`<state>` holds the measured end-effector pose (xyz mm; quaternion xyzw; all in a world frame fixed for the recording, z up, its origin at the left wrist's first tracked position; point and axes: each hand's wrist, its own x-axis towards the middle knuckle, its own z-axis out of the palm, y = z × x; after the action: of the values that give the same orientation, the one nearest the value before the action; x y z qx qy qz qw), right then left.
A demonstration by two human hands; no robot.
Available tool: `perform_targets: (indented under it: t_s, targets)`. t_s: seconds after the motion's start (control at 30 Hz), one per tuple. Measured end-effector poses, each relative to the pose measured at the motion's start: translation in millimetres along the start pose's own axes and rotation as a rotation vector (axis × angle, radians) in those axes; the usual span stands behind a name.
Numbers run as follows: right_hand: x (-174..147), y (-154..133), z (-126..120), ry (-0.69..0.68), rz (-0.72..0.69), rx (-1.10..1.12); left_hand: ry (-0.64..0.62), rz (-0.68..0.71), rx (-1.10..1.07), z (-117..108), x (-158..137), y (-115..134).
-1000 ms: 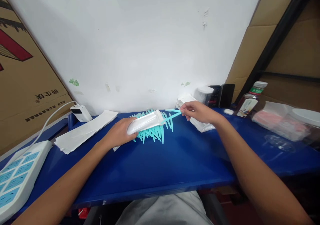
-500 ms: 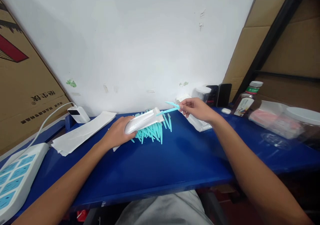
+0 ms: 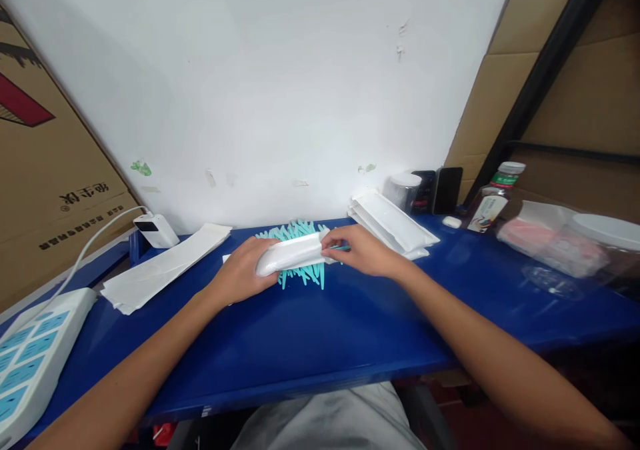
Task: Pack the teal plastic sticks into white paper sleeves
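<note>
Broadly, a white wall [image 3: 280, 97] was fronted by a blue table [image 3: 320, 333], with a cardboard box [image 3: 55, 163] stood at the left and a power strip [image 3: 45, 343] placed near the table's left end. Flat white sleeves [image 3: 167, 267] were laid on the left of the tabletop; white packets [image 3: 395, 223] were piled on the right, near the wall. Between these, a long white pouch [image 3: 290, 255] was held slantwise over a pile of turquoise sticks [image 3: 303, 277]; whether they were touched by it could not be told. Its left end was wrapped by the left hand [image 3: 246, 270], thumb and fingers curled about the sides. At its right end the fingertips of the right hand [image 3: 357, 250] were bunched, one slim turquoise stick [image 3: 341, 247] pinched between them; the stick's far tip was hidden. Pouch judged light, soft, thin-walled, perhaps slick, easily creased: best gripped mildly around the body, so that the end was left uncrushed. Stick judged very light, smooth, fairly stiff, liable to bend if forced: best pinched near one end, between thumb and forefinger.
</note>
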<state>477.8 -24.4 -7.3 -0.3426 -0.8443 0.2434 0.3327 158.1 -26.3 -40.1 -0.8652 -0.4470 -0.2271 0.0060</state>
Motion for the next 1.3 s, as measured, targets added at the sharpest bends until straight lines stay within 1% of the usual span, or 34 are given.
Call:
perform_targets:
  t_s: [0.13,0.23,0.3,0.33,0.4,0.5,0.57,0.63,0.7,0.77,0.8,0.83,0.87,0.9,0.93,0.97,1.03,1.1,1.13,1.2,1.3]
  targets:
    - [0.9,-7.9,16.9,0.072,-0.043,0.090,0.010,0.048,-0.025,2.2,0.2,5.6]
    - [2.7,-8.4,20.8,0.187,-0.019,0.214,0.057,0.045,-0.042,0.4,0.8,9.7]
    - [3.3,-7.9,21.1,0.234,0.001,0.269,0.073,0.048,-0.059,-1.3,0.9,12.1]
    - [3.3,-8.0,21.0,0.235,0.004,0.283,0.075,0.049,-0.064,-2.0,0.7,13.0]
    - [2.5,-9.5,21.5,0.194,-0.010,0.274,0.072,0.043,-0.064,-2.5,0.1,14.1]
    - [0.5,-15.7,23.3,0.119,-0.081,0.198,0.067,0.035,-0.065,-1.2,-0.4,14.0]
    - [-0.6,-21.9,23.3,0.153,-0.134,0.190,0.098,0.029,-0.078,0.0,0.0,13.7]
    - [-1.4,-28.6,20.2,0.255,-0.166,0.229,0.168,-0.002,-0.105,0.1,0.8,13.8]
    - [-1.8,-32.8,13.2,0.374,-0.166,0.242,0.255,-0.078,-0.150,-1.4,1.5,13.7]
    - [-1.3,-30.6,3.9,0.503,-0.120,0.199,0.368,-0.202,-0.197,-4.7,2.2,11.7]
    - [-0.6,-26.1,-0.7,0.562,-0.085,0.161,0.443,-0.274,-0.221,-6.7,2.5,9.5]
    - [0.5,-19.0,-4.5,0.604,-0.043,0.113,0.527,-0.342,-0.247,-8.9,2.9,6.5]
    - [2.0,-9.7,-7.2,0.618,0.006,0.055,0.613,-0.392,-0.275,-11.1,3.5,2.7]
    - [3.7,1.4,-8.4,0.595,0.061,-0.011,0.690,-0.421,-0.302,-13.2,4.1,-1.6]
    - [5.6,13.2,-8.1,0.528,0.129,-0.086,0.750,-0.430,-0.328,-15.1,4.8,-5.9]
    - [7.6,24.9,-6.2,0.451,0.215,-0.172,0.785,-0.427,-0.349,-16.5,5.5,-9.9]
    - [11.6,44.7,1.2,0.321,0.408,-0.348,0.801,-0.420,-0.359,-17.6,6.5,-15.4]
    - [15.9,56.4,10.7,0.176,0.545,-0.493,0.770,-0.423,-0.333,-16.2,6.6,-16.2]
    - [18.1,59.1,15.0,0.104,0.588,-0.552,0.744,-0.418,-0.313,-14.8,6.1,-14.9]
    - [22.5,60.6,21.1,-0.021,0.626,-0.628,0.682,-0.381,-0.264,-11.4,4.6,-9.9]
    - [26.3,59.7,21.5,-0.123,0.614,-0.643,0.549,-0.293,-0.196,-8.2,1.9,-0.1]
